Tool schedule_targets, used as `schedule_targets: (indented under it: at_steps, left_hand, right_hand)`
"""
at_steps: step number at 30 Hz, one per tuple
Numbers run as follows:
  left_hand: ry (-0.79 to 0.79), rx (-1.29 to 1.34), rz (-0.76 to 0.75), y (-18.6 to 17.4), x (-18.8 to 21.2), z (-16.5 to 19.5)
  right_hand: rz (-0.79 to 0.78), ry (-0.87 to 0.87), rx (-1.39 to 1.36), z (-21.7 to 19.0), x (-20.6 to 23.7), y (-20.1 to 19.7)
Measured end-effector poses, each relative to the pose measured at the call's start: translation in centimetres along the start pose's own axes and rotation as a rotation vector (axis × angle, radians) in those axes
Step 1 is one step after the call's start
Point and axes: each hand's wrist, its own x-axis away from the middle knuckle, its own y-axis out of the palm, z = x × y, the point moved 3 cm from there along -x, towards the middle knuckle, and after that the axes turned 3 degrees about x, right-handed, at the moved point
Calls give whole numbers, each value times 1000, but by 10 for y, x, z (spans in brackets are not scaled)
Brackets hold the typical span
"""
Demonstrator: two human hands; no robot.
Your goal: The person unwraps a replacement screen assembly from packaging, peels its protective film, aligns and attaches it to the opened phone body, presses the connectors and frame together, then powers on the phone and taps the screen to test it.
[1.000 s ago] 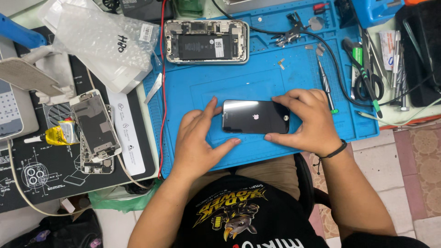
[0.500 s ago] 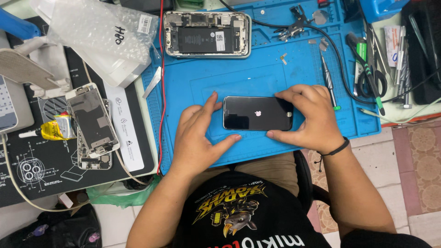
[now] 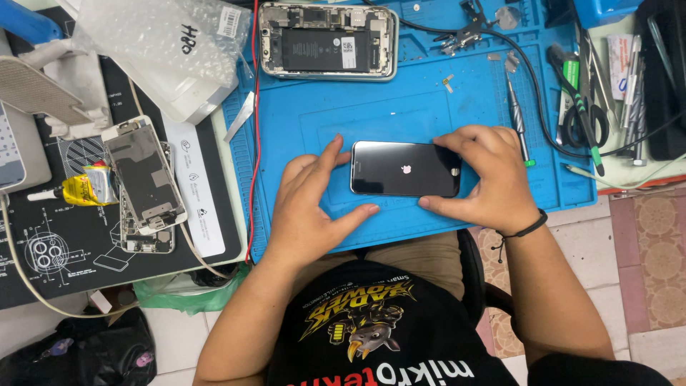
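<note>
The head view, the only one, looks straight down on a blue work mat (image 3: 300, 121). Near its middle lies a black phone (image 3: 404, 169), long side running from nine to three o'clock, its dark glossy face up with a small pale mark at the centre.

The right hand (image 3: 493, 179) sits at the phone's three o'clock end. Its fingers curl over the far edge and its thumb presses along the near edge, so the end of the phone is pinched between them. The left hand (image 3: 311, 207) rests on the mat at the phone's eight o'clock. Its fingers are spread; the forefinger reaches to the nine o'clock end, and the thumb points along the mat just below the near edge, seemingly not touching.

At twelve o'clock from the phone, well apart, lies an opened phone body (image 3: 327, 41) showing its battery. At nine o'clock, off the mat, a second stripped phone (image 3: 143, 175) lies on a black printed mat (image 3: 64, 257) beside a small yellow glue tube (image 3: 89, 189). Screwdrivers and scissors (image 3: 579, 114) lie at two o'clock.

To handle the phone well here, it seems wise to grip by the edges only, keep pressure even along the frame, and steady the free end with the left forefinger so it does not skid.
</note>
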Motion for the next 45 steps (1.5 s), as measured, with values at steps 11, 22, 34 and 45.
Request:
schedule_targets:
  at_steps: [11,22,34,45]
  left_hand:
    - [-168,974,298,-23,23,-29]
    - [-136,1194,511,-61,61,-17]
    - [-204,1238,-385,8,93,48]
    - [-424,1354,-620,12,93,54]
  right_hand:
    - [-21,-16,1,1,6,3]
    - [316,251,-369,-3,38,1]
    - [-693,190,-1783,-94,113,41]
    - [-644,-91,-1176,-89,83,29]
